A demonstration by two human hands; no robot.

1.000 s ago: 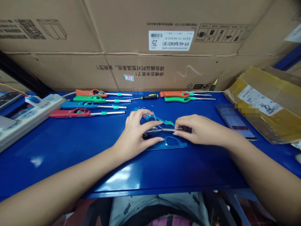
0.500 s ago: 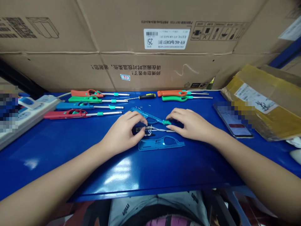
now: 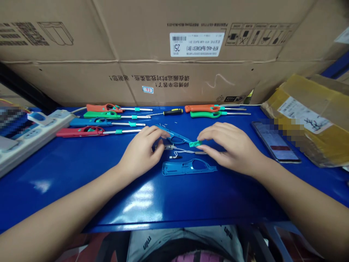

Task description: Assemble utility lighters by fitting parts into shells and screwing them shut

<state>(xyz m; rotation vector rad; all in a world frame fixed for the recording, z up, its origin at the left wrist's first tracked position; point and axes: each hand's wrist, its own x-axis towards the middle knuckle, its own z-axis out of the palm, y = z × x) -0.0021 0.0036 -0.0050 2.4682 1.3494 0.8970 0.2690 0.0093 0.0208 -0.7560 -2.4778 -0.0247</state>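
My left hand [image 3: 145, 145] has its thumb and index finger curled round a clear fuel tank [image 3: 169, 147], the thumb partly covering it. Thin white wires run from this tank toward a metal rod [image 3: 201, 153]. Between the thumb and index finger of my right hand [image 3: 227, 145] is a small green plastic piece [image 3: 195, 144], beside the tip of one blue lighter shell half [image 3: 178, 137]. That half lies behind the tank, close to my left index finger. In front lies the other blue shell half [image 3: 188, 167], with its hollow inside up. A small black part [image 3: 175, 157] rests between.
Several assembled lighters, including a red one [image 3: 79, 131], lie at the left. An orange lighter [image 3: 201, 108], a green lighter [image 3: 205, 114] and a screwdriver [image 3: 173, 112] lie at the back. A phone [image 3: 275, 142], cardboard package [image 3: 305, 120] and power strip [image 3: 35, 136] flank the blue table [image 3: 191, 203].
The tank has shifted slightly left with my left thumb, uncovering more of the small black part. My right fingers have closed round the green piece. The view has turned slightly.
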